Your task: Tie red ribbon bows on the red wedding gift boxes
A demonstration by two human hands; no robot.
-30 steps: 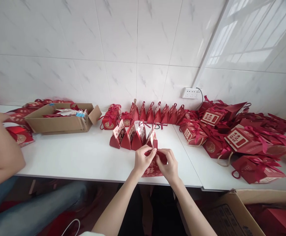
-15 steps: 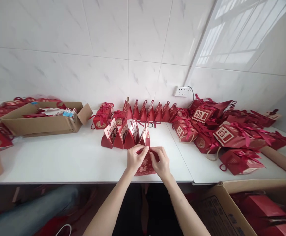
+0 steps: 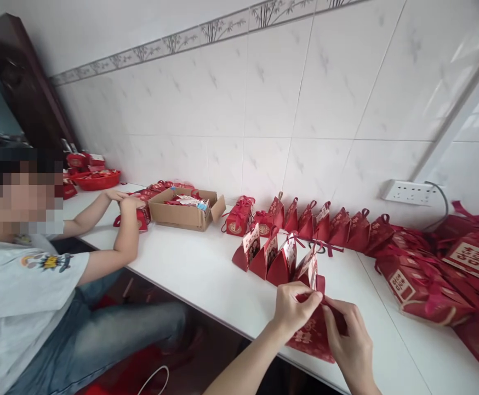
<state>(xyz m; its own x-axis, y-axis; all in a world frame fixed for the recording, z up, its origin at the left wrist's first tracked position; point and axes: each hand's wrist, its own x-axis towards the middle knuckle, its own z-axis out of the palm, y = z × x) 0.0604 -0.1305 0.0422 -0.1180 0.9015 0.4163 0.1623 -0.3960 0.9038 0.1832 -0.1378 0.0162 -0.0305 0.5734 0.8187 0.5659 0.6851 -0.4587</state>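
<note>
Left hand [image 3: 297,310] and right hand [image 3: 348,337] both pinching, fingertips close together, at the top of a red printed paper gift box [image 3: 308,337]. Box sits at the near edge of the white bench [image 3: 182,257], just in front of a row of red peaked paper boxes with cream printed panels [image 3: 281,266]. Open brown cardboard carton [image 3: 177,216] farther left. Co-worker in white T-shirt [image 3: 38,296] beyond, arms on the bench.

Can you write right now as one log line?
left hand: pinching red box top | right hand: pinching same top | beyond: more red boxes
</note>
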